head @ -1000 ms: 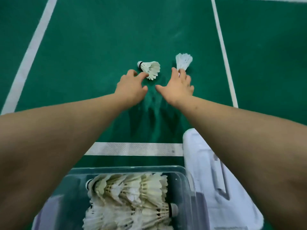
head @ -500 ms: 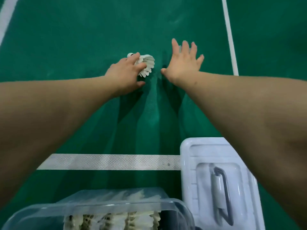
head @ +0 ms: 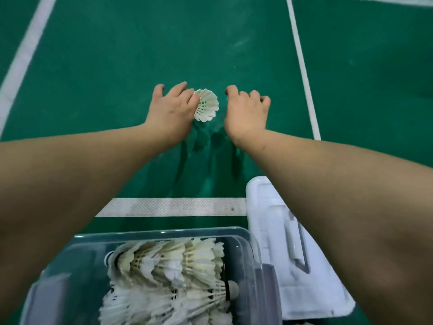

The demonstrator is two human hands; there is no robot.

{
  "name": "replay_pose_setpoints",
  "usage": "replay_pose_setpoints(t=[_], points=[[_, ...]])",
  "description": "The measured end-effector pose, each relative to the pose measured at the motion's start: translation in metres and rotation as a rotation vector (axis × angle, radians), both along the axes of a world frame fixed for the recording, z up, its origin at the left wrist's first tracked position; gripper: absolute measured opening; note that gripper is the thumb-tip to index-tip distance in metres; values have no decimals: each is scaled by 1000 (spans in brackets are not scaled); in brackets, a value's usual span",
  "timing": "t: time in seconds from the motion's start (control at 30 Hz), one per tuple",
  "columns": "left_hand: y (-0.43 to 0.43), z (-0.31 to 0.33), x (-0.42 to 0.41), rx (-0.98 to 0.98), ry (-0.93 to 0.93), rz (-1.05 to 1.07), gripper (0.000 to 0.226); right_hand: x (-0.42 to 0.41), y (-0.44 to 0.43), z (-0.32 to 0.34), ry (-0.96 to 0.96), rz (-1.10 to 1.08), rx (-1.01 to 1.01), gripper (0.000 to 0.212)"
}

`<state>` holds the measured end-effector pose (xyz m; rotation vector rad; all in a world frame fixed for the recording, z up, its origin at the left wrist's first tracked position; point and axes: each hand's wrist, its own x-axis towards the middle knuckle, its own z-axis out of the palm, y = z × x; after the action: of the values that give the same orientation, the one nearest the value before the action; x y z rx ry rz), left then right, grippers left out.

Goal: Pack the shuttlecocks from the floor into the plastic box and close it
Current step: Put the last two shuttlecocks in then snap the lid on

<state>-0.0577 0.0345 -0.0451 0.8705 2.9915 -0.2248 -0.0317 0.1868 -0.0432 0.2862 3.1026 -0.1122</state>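
The left hand [head: 172, 109] pinches a shuttlecock [head: 206, 105] at its feather skirt. Beside it, the right hand [head: 246, 111] is curled shut; whether it holds anything is hidden. This looks like pickup; next comes carrying back to the open plastic box [head: 246, 240] near the elbows, already holding shuttlecocks. The lid [head: 264, 195] lies beside the box, nothing blocking.

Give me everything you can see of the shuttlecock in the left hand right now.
The shuttlecock is white, with a flared skirt of what look like feathers. Its open end faces the camera, showing greenish stitching around the stems inside; the cork is hidden. The left hand grips it from its left side, fingertips on the skirt's edge, over the green floor; whether it touches the floor cannot be told. The right hand is beside it, apart.
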Motion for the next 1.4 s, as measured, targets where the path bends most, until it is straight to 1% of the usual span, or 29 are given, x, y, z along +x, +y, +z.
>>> replay_pose_setpoints(t=[0.13, 0.27, 0.37, 0.47, 0.6, 0.73, 0.83, 0.97, 1.07, 1.2, 1.3, 1.4], points=[[-4, 34, 38, -41, -16, 19, 69, 34, -24, 32, 74, 15, -63, 39], [-15, 77, 89, 23, 33, 42, 67, 88, -39, 66, 141, -5, -183, 33], [-28, 110, 138, 52, 23, 74, 69, 136, -49, 93, 148, -47, -271, 33], [-40, 134, 183, 111, 52, 82, 65, 178, -62, 115, 182, -90, -367, 34], [-60, 158, 227, 206, 114, 123, 62, 220, -83, 141, 235, -109, -444, 34], [-75, 164, 265, 279, 152, 138, 61, 260, -104, 150, 250, -118, -498, 34], [-82, 161, 289, 325, 145, 150, 60, 284, -112, 146, 202, -135, -545, 33], [-89, 154, 316, 333, 98, 213, 49, 311, -114, 134, 139, -153, -602, 29], [-95, 144, 329, 336, 18, 291, 47, 327, -106, 124, 115, -199, -560, 25], [-101, 132, 335, 319, -113, 302, 51, 341, -94, 111, 13, -237, -526, 27], [-99, 128, 336, 334, -207, 270, 51, 345, -94, 103, -95, -194, -539, 27], [-95, 122, 334, 344, -230, 256, 47, 344, -98, 95, -190, -119, -585, 25]])
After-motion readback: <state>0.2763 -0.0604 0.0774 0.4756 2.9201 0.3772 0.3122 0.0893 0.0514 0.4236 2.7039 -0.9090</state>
